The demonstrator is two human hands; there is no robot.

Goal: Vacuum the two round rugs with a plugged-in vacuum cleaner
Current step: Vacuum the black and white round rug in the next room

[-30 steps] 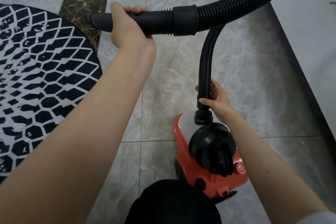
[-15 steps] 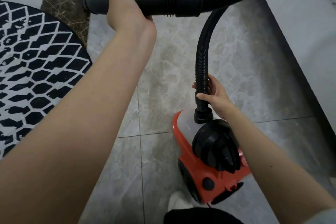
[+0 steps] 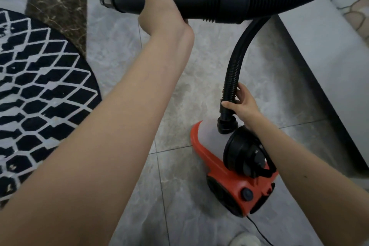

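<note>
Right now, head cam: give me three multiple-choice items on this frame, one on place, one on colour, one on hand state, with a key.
1. Where does the rug lie relative to the vacuum cleaner?
A. To its left
B. To its right
C. Under it

2. What colour is the vacuum cleaner's body?
A. Blue
B. Orange-red
C. Yellow

3. What is the right hand doing?
A. Hanging free
B. Pressing the power button
C. Gripping the hose just above where it joins the vacuum cleaner

Key:
1 A, the black and white rug fills the left edge of the view while the vacuum cleaner sits lower right on bare tile.
2 B, the shell is orange-red with black parts.
3 C, the fingers wrap the ribbed hose above the connector; the left hand holds the nozzle end.
</note>
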